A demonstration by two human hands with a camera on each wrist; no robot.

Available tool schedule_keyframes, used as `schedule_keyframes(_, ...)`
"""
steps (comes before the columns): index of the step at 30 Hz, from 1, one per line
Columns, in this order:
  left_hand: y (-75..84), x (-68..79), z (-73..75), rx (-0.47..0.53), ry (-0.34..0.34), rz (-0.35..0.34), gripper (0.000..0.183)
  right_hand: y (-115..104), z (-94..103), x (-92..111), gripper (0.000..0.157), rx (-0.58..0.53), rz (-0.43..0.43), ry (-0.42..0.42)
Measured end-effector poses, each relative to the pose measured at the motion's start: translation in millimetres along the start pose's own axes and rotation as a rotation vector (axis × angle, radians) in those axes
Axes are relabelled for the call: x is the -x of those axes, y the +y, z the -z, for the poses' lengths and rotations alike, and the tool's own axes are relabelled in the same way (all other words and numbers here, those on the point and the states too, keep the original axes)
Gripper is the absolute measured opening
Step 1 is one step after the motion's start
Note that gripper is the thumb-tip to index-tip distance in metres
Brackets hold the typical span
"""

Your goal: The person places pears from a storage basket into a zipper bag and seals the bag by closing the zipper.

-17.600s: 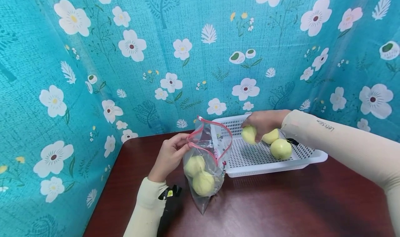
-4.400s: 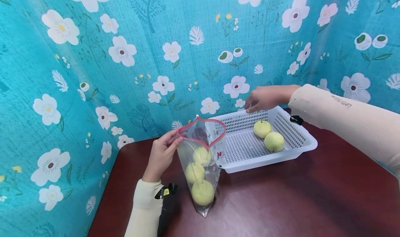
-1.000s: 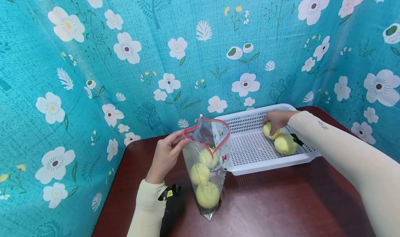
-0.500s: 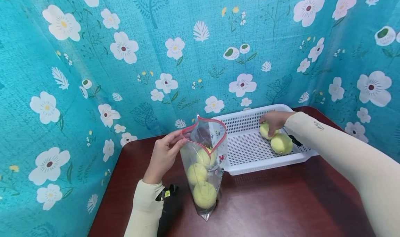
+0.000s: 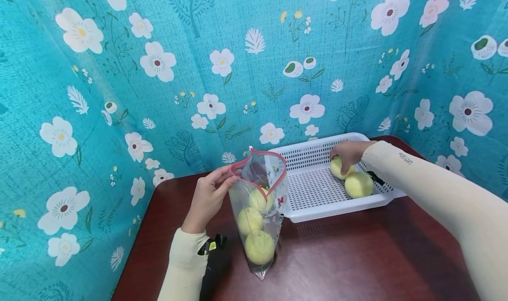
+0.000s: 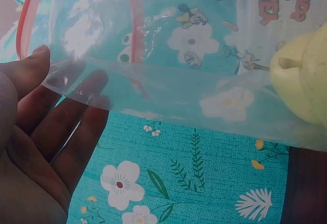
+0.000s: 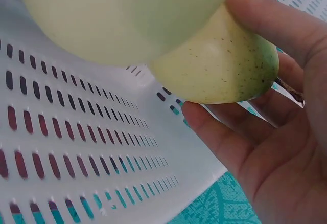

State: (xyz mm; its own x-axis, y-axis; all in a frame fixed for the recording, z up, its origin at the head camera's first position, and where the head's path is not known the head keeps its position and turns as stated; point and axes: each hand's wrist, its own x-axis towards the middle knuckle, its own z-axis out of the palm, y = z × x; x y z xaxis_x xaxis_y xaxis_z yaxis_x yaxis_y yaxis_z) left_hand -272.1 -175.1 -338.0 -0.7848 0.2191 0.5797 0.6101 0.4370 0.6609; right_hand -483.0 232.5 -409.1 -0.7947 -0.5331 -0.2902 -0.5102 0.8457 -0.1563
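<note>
The left hand [image 5: 206,199] pinches the near edge of a clear zip bag [image 5: 274,219] between thumb and fingers, the other fingers loose behind the film in the left wrist view. The bag's red rim [image 5: 276,154] gapes wide, unsealed. Inside, three pale yellow-green pears sit stacked: a top pear [image 5: 261,200], a middle pear [image 5: 250,221] and a bottom pear [image 5: 259,247]. To the right, the white basket [image 5: 337,212] stands on the dark red table [image 5: 337,257] and contains two more, so three of the five in view are bagged and two are not. The right hand [image 5: 348,154] grips the farther pear [image 5: 338,168] within the basket; whether it is lifted off the floor, I cannot tell. Just beside it lies the nearer pear [image 5: 359,185], ungripped.
</note>
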Motion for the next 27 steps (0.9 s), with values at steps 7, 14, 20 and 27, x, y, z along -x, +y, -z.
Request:
schedule_keyframes(7, -2.9, 0.1, -0.8, 0.017, 0.001, 0.006, 0.029, 1, 11.3, 6, 0.066, 0.010, 0.030, -0.005)
schedule_keyframes(14, -4.6, 0.6, -1.1, 0.012, -0.010, 0.016, 0.032, -7, 27.6, 16, 0.068, 0.040, 0.031, -0.020)
schedule_keyframes(20, -15.0, -1.2, -3.3, 0.007, 0.005, -0.005, 0.030, -20, 46.4, 26, 0.064, 0.064, 0.049, -0.032)
schedule_keyframes(27, -38.4, -0.3, -5.9, 0.021, 0.005, -0.017, 0.032, -31, 62.3, 32, 0.065, 0.108, 0.095, -0.058)
